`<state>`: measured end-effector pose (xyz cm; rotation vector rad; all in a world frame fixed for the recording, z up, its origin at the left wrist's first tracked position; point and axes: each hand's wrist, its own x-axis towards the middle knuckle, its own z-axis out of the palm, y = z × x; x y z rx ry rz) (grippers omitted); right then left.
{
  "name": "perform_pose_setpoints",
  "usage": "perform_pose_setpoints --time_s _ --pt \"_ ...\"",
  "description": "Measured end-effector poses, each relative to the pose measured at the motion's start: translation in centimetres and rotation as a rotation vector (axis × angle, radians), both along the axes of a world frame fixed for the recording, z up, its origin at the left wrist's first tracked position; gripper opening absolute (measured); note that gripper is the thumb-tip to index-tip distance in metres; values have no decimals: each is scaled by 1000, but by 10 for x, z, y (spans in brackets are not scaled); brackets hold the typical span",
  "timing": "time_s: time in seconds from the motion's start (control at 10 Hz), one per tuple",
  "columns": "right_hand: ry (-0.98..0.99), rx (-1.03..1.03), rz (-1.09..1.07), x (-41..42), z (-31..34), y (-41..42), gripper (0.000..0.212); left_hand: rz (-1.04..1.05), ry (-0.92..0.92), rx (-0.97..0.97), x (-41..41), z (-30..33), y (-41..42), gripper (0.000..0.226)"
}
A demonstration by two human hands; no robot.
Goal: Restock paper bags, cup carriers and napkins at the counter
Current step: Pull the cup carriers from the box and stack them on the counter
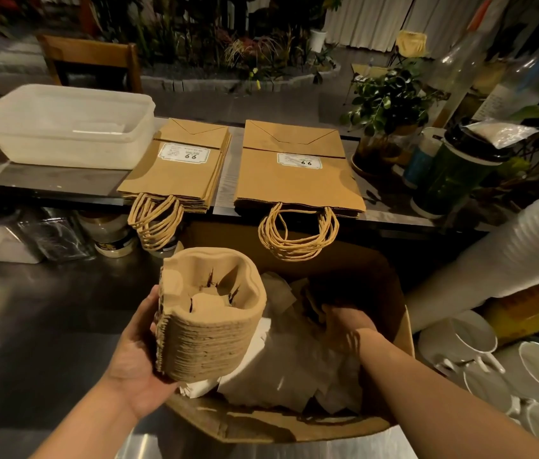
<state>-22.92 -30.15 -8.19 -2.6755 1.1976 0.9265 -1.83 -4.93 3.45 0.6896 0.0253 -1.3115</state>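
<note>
Above the cardboard box [404, 326], the left hand [132, 356] grips a stack of cup carriers [208, 316]; the right hand [344, 323] reaches inside, its grip indiscernible.

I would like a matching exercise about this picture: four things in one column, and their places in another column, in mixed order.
Things:
1. stack of brown moulded-pulp cup carriers
2. translucent white plastic tub
3. white ceramic mugs
4. right hand

Places:
A. upper counter, left of the bags
B. inside the cardboard box
C. held by the left hand
D. lower right, beside the box

Pairs: 1-C, 2-A, 3-D, 4-B
</note>
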Motion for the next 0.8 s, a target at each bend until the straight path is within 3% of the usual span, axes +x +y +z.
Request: perform_pose_setpoints --time_s 0.1,0.2,0.3,0.4,0.7,0.8 --pt "-380 151 -385 -6 -37 -22 50 13 -19 34 -1 -1 0 95" --pt "-315 42 -268 2 -31 -11 38 -15 43 -15 -2 1 -1 94" --pt "-340 -48 -287 14 -27 -1 41 -10 20 17 -2 3 -2 92" --pt "-356 -70 -271 17 -31 6 46 -20 0 22 -1 1 -2 92" --pt "-360 -56 -189 12 -12 11 33 -33 -17 52 2 -3 -3 92" --pt "-427 -72 -305 13 8 16 36 -34 -2 50 5 -7 -2 92"
